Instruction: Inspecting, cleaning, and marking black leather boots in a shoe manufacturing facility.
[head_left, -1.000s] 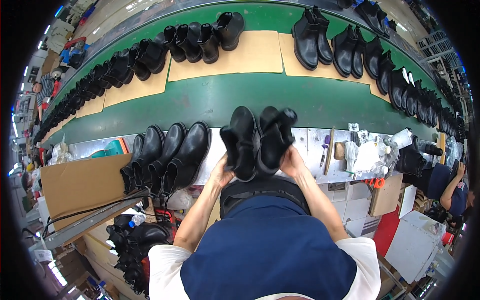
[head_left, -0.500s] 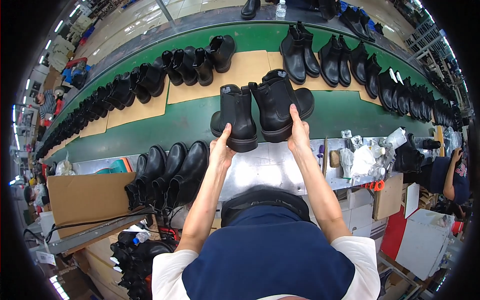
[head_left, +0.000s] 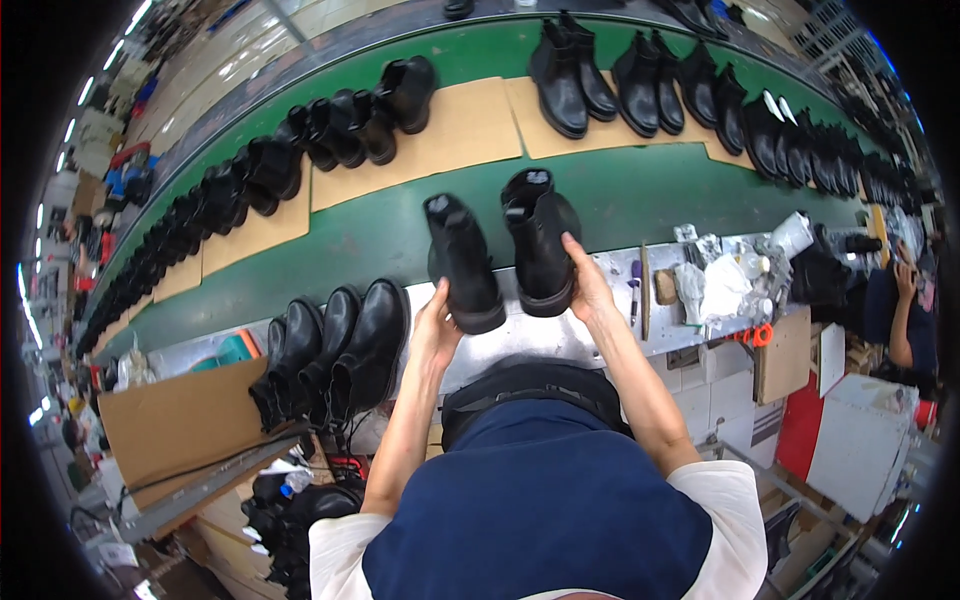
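Over the far edge of the metal counter, where it meets the green belt, two black ankle boots are held side by side w/ a gap btwn, heels toward the person, shafts pointing away. L hand has its grip closed on the heel end of the L boot, thumb on the outer side; R hand likewise closed on the R boot, thumb up along the side. Other fingers mostly hidden, so can't tell how far they reach under the soles. Both boots look raised, clearance hard to judge.

Risks, my guess: each boot is held low, one-handed, so the tall shaft could tip if a thumb slips on smooth leather. Narrow gap means a small inward twist could knock the two together & scuff them. Drifting L along the counter could clip the four boots near its L end, by the cardboard panel; drifting R could catch the purple pen or the plastic bags toward the R end
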